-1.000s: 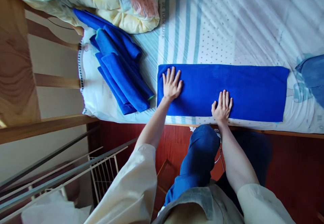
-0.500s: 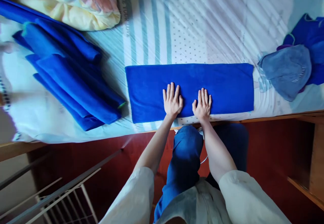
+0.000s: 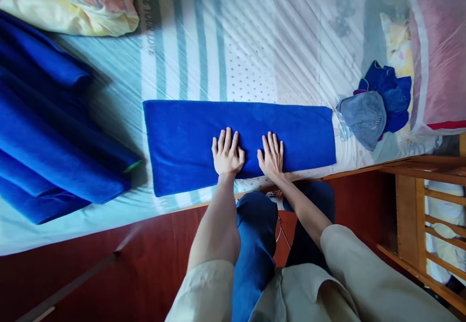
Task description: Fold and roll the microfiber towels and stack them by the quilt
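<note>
A long blue towel [image 3: 182, 137], folded into a strip, lies flat across the near part of the bed. My left hand [image 3: 226, 153] rests palm down on its middle, fingers stretched out. Just to the right of it, my right hand [image 3: 271, 156] lies flat on the same towel with fingers spread. Both hands sit close to the towel's near edge and hold nothing.
A stack of folded blue towels [image 3: 54, 142] lies at the left on the striped sheet [image 3: 255, 45]. A yellow quilt [image 3: 73, 1] is at the top left. Crumpled blue and grey cloths [image 3: 374, 103] and a pink pillow [image 3: 437, 59] lie at the right. A wooden bed rail [image 3: 411, 176] runs near my knees.
My hands slid together from apart on the towel to side by side at its middle. The view swung right, bringing the pillow and crumpled cloths into sight.
</note>
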A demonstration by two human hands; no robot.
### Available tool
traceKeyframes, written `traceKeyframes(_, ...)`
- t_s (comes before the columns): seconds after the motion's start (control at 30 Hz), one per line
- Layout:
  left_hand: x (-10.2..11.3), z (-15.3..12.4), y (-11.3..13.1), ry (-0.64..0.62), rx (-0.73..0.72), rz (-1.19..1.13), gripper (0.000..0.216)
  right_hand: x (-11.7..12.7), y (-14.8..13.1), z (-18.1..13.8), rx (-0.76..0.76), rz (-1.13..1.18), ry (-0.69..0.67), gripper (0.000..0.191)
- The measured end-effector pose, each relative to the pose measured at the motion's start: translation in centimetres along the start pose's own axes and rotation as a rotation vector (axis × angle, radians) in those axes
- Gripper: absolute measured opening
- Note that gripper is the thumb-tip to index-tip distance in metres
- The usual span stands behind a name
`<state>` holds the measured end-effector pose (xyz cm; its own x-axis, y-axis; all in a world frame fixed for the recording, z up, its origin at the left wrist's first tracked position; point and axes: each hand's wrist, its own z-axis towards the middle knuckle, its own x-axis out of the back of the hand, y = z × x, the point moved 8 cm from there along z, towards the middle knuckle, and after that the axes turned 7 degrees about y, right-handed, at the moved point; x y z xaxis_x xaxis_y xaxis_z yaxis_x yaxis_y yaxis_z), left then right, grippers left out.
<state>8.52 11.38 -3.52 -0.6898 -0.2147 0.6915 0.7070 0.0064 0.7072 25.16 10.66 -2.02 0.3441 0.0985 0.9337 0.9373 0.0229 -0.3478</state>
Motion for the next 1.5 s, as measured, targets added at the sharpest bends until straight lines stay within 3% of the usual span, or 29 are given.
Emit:
traceKeyframes(0.1,0.0,0.0,-0.2,0.001,0.009,0.006,0.067,0.3,-0.1,3.0,0.114,-0.008,-0.050,0.062)
traceKeyframes(0.17,0.0,0.0,-0.3,0.000,0.014,0.005,0.067,1.1,1.8,5.1,0.139,-0.033,-0.054,0.062)
traceKeyframes(0.4,0.1,0.1,-0.3,0.009,0.021,-0.028,0.066,6.8,15.0,8.9,-0.006,-0.209,0.013,0.065)
traceKeyframes(0.53,0.1,0.1,-0.3,0.001,0.041,-0.050,0.066,8.9,19.4,9.9,-0.079,-0.250,0.010,0.065)
traceKeyframes(0.8,0.1,0.1,-0.2,0.003,0.043,-0.072,0.068,10.2,21.8,11.1,-0.085,-0.325,-0.001,0.062)
traceKeyframes(1.0,-0.1,0.1,-0.4,-0.006,0.031,-0.030,0.067,14.4,26.1,14.4,-0.104,-0.203,0.205,0.055)
traceKeyframes(1.13,-0.3,0.1,-0.5,-0.018,0.034,-0.025,0.067,15.5,28.4,16.7,-0.069,-0.139,0.076,0.047)
traceKeyframes(1.27,-0.3,0.0,-0.7,-0.014,0.036,-0.035,0.067,15.4,28.9,18.1,-0.009,-0.149,-0.031,0.029)
traceKeyframes(1.5,-0.3,-0.1,-0.7,-0.005,0.018,-0.016,0.066,15.1,30.7,19.8,-0.133,-0.104,-0.066,0.009)
